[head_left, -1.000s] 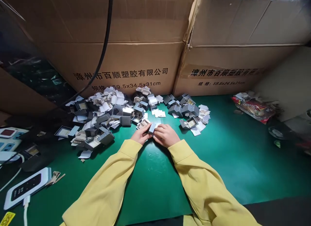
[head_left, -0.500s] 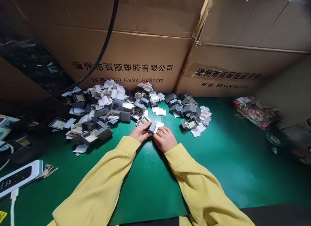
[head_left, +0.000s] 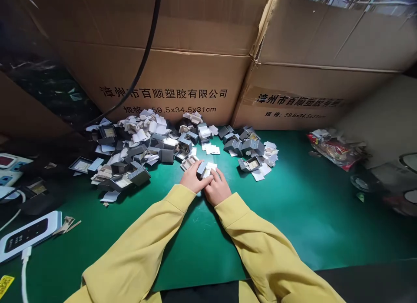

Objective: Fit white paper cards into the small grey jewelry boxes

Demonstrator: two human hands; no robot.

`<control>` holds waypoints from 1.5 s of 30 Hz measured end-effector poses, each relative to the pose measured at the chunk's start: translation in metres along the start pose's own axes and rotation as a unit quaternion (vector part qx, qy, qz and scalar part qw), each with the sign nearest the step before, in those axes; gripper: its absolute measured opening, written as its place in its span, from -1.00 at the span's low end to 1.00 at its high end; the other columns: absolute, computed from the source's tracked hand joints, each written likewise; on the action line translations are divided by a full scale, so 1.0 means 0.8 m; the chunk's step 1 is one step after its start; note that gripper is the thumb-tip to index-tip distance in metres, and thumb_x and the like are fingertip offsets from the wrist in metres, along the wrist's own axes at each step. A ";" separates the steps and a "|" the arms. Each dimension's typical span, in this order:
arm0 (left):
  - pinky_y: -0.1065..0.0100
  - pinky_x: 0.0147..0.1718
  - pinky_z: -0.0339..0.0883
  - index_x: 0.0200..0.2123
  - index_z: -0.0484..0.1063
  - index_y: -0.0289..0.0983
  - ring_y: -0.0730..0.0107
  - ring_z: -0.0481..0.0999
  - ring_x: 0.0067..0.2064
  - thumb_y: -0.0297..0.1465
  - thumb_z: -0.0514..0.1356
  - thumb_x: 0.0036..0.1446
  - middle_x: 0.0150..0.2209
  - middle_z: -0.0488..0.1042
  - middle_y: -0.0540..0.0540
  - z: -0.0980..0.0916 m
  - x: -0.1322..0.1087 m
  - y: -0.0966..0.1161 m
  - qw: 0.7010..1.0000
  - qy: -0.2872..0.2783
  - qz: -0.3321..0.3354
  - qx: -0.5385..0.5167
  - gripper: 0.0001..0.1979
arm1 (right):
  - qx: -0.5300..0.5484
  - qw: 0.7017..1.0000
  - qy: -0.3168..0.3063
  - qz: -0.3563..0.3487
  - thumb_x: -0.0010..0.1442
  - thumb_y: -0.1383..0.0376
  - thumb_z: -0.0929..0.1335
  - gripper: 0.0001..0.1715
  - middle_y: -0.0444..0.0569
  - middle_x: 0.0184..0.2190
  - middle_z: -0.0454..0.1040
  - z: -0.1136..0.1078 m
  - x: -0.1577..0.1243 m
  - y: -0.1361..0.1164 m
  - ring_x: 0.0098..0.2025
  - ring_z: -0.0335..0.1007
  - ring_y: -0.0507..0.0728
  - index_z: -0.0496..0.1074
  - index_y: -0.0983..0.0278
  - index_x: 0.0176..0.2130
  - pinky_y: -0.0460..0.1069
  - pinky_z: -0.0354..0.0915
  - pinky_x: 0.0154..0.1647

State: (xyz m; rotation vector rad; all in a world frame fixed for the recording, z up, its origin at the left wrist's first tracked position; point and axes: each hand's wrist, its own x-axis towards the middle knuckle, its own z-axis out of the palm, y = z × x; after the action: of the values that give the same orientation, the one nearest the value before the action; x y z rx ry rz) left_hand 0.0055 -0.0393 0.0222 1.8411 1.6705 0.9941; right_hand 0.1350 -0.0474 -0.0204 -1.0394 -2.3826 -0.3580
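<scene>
Between my two hands, at the middle of the green table (head_left: 192, 246), is a small grey box (head_left: 201, 168) with a white card piece (head_left: 210, 167) at its right side. My left hand (head_left: 191, 178) grips the box from the left, its thumb reaching across the near side. My right hand (head_left: 217, 188) closes on the box from the right, fingers bent near the white piece. The fingers partly cover the box. Just beyond my left fingers lies a beige insert (head_left: 189, 162). Behind it spreads a large heap of grey boxes (head_left: 139, 174) and white folded pieces (head_left: 143, 122).
More grey boxes (head_left: 250, 164) lie right of centre, beside white cards (head_left: 258, 174). Large cardboard cartons (head_left: 182, 74) wall off the back. A black cable (head_left: 146, 51) hangs at left. A white device (head_left: 28, 235) sits at left, a red plastic packet (head_left: 337, 151) at right.
My left thumb has come across the near side of the box toward my right hand, and the hands are closer together. The box opens more toward the camera. The view has shifted slightly.
</scene>
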 end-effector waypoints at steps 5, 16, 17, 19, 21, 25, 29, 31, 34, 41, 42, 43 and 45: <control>0.24 -0.02 0.30 -0.02 0.33 -0.32 0.19 0.42 -0.02 -0.27 0.19 -0.06 -0.05 0.43 -0.21 0.009 0.000 0.000 0.994 0.071 0.040 0.074 -0.50 | -0.004 1.000 -0.004 -0.008 0.15 0.39 0.24 -0.70 0.18 -0.16 0.48 0.002 0.001 0.001 0.07 0.22 0.22 0.47 0.40 -0.16 0.14 0.07 0.14; 0.39 -0.08 0.35 0.00 0.37 -0.20 0.33 0.49 -0.08 -0.42 -0.06 0.19 0.05 0.38 -0.12 0.009 -0.005 -0.017 0.964 0.136 0.121 0.192 -0.64 | 0.059 0.997 -0.042 0.003 0.24 0.36 0.15 -0.63 0.06 0.07 0.33 0.002 0.001 0.008 0.13 0.17 0.14 0.33 0.33 0.00 0.08 0.10 0.12; 0.39 -0.06 0.34 0.01 0.37 -0.20 0.34 0.47 -0.06 -0.43 -0.05 0.17 0.04 0.39 -0.10 0.009 -0.004 -0.019 0.966 0.136 0.122 0.181 -0.63 | 0.067 0.997 -0.043 0.005 0.24 0.36 0.15 -0.62 0.05 0.08 0.32 0.001 0.001 0.008 0.14 0.16 0.14 0.32 0.33 0.01 0.07 0.08 0.14; 0.39 -0.03 0.31 0.02 0.35 -0.21 0.34 0.45 -0.03 -0.44 0.00 0.13 0.01 0.42 -0.08 0.010 -0.002 -0.022 0.972 0.139 0.108 0.155 -0.62 | 0.091 0.995 -0.046 0.005 0.22 0.40 0.14 -0.59 0.04 0.09 0.30 -0.002 0.001 0.011 0.15 0.15 0.13 0.29 0.35 0.04 0.07 0.06 0.17; 0.38 -0.04 0.32 0.02 0.33 -0.22 0.31 0.47 -0.04 -0.40 0.07 0.08 -0.03 0.46 -0.08 0.011 -0.002 -0.025 0.977 0.143 0.075 0.139 -0.60 | 0.123 0.991 -0.048 0.012 0.20 0.41 0.16 -0.59 0.02 0.09 0.30 -0.004 0.000 0.016 0.16 0.14 0.15 0.30 0.34 0.03 0.11 0.04 0.19; 0.40 -0.13 0.36 0.00 0.35 -0.19 0.30 0.52 -0.12 -0.41 0.11 0.05 -0.08 0.49 -0.06 0.012 -0.004 -0.026 0.981 0.146 0.042 0.125 -0.61 | 0.231 0.969 -0.049 0.073 0.11 0.28 0.30 -0.67 0.01 0.05 0.36 -0.008 -0.003 0.026 0.12 0.17 0.21 0.38 0.28 -0.09 0.17 0.12 0.15; 0.41 -0.16 0.38 -0.05 0.39 -0.20 0.33 0.54 -0.17 -0.47 0.11 0.01 -0.11 0.50 -0.04 0.010 -0.006 -0.018 0.977 0.196 0.027 0.084 -0.62 | 0.366 0.908 0.014 0.205 0.08 0.20 0.31 -0.57 0.03 -0.01 0.39 -0.014 0.001 0.025 0.01 0.29 0.13 0.34 0.26 -0.04 0.04 0.30 0.01; 0.42 -0.18 0.39 -0.06 0.38 -0.20 0.36 0.54 -0.20 -0.44 0.11 0.03 -0.11 0.51 -0.04 0.009 -0.007 -0.012 0.968 0.244 0.017 0.056 -0.65 | 0.410 0.863 0.044 0.291 0.08 0.19 0.30 -0.50 0.04 -0.05 0.40 -0.018 0.006 0.019 -0.07 0.36 0.10 0.28 0.27 0.02 -0.02 0.38 -0.12; 0.44 -0.18 0.40 -0.05 0.34 -0.20 0.40 0.53 -0.18 -0.37 0.11 0.07 -0.10 0.50 -0.06 0.011 -0.010 -0.006 0.962 0.273 0.013 0.018 -0.67 | 0.457 0.806 0.030 0.376 0.07 0.16 0.28 -0.47 -0.03 -0.31 0.48 -0.024 0.014 0.007 -0.38 0.44 0.05 0.25 0.27 0.03 -0.07 0.42 -0.40; 0.34 -0.11 0.37 -0.10 0.18 -0.22 0.40 0.48 -0.05 -0.43 0.08 0.05 -0.05 0.46 -0.12 0.019 -0.013 -0.002 0.978 0.200 0.007 -0.051 -0.70 | 0.503 0.726 -0.020 0.469 -0.06 0.23 0.35 -0.16 -0.12 -0.42 0.47 -0.031 0.024 -0.006 -0.66 0.37 0.02 -0.01 0.22 0.17 -0.10 0.32 -0.70; 0.32 -0.12 0.37 -0.12 0.17 -0.22 0.38 0.48 -0.07 -0.45 0.09 0.03 -0.06 0.47 -0.12 0.019 -0.014 0.000 0.979 0.196 0.003 -0.057 -0.71 | 0.491 0.734 -0.021 0.468 -0.04 0.24 0.34 -0.15 -0.12 -0.43 0.48 -0.031 0.023 -0.004 -0.65 0.37 0.02 -0.03 0.22 0.18 -0.09 0.34 -0.67; 0.31 -0.12 0.37 -0.14 0.16 -0.21 0.37 0.49 -0.08 -0.46 0.09 0.02 -0.08 0.48 -0.12 0.020 -0.014 0.001 0.980 0.191 0.001 -0.060 -0.71 | 0.472 0.750 -0.026 0.463 -0.02 0.24 0.32 -0.17 -0.13 -0.46 0.48 -0.030 0.022 -0.003 -0.65 0.37 0.03 -0.04 0.23 0.18 -0.08 0.37 -0.63; 0.32 -0.14 0.37 -0.16 0.18 -0.21 0.37 0.51 -0.11 -0.47 0.09 0.00 -0.12 0.50 -0.09 0.019 -0.016 0.004 0.981 0.185 0.003 -0.056 -0.71 | 0.422 0.788 -0.040 0.447 0.01 0.23 0.30 -0.24 -0.17 -0.55 0.46 -0.029 0.018 0.001 -0.63 0.38 0.05 0.01 0.25 0.17 -0.03 0.40 -0.51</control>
State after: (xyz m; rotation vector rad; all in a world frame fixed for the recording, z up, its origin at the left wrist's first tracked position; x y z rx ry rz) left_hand 0.0196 -0.0504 0.0123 1.6629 1.7691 1.4744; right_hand 0.1350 -0.0482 0.0070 -1.5043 -1.4924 1.0068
